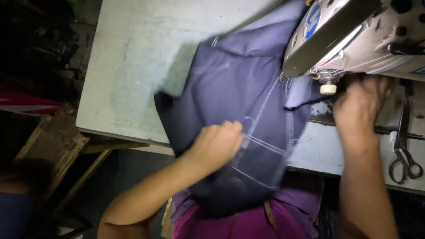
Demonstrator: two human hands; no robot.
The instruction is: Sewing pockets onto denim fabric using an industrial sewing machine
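A dark navy garment [239, 88] with pale stitched seams lies across the light table [133, 66] and hangs over its front edge toward my lap. My left hand [219, 144] is closed on a fold of this fabric near the table's front edge. My right hand [361, 104] sits under the head of a grey sewing machine [349, 33], close to the needle area, fingers curled; whether it pinches the fabric is hidden by blur and shadow.
Metal scissors [405, 155] lie on the table at the right, beyond my right wrist. A wooden bench or stool [57, 141] stands to the left below the table. A dark metal table leg [88, 172] slants down at lower left.
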